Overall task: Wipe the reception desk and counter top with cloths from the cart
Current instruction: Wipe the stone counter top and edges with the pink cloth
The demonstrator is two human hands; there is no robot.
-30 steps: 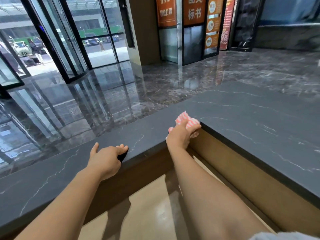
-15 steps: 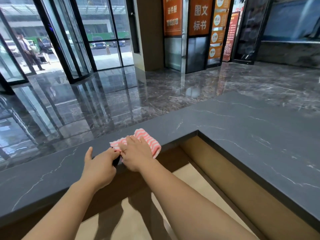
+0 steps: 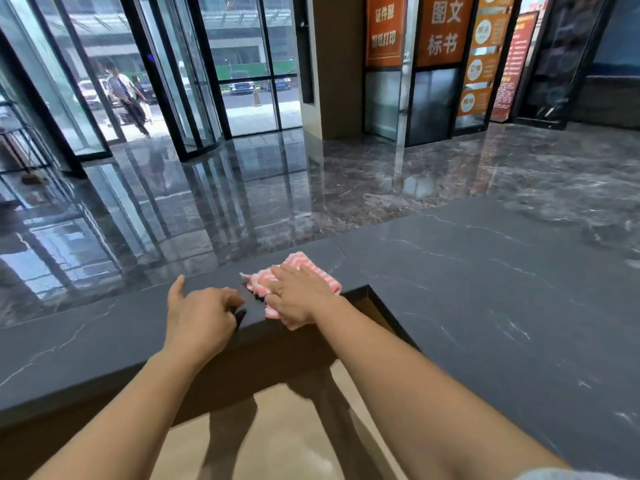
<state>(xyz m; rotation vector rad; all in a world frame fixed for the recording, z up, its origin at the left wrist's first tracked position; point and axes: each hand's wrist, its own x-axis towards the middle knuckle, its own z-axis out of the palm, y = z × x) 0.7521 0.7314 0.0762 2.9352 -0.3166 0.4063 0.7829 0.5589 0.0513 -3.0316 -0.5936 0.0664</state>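
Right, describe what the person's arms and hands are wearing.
Both forearms are bare, with no long sleeves, gloves or watch in view. The right hand has what looks like a thin ring on one finger; the left hand shows none. A scrap of light grey fabric, probably a garment, shows at the bottom right corner.

The folded pink cloth with white stripes [image 3: 304, 271] lies on the dark grey stone tabletop [image 3: 485, 289], which is veined with thin white lines. The glossy marble floor [image 3: 346, 188] is dark grey-brown. The hanging banners [image 3: 443, 29] are orange with pale lettering.
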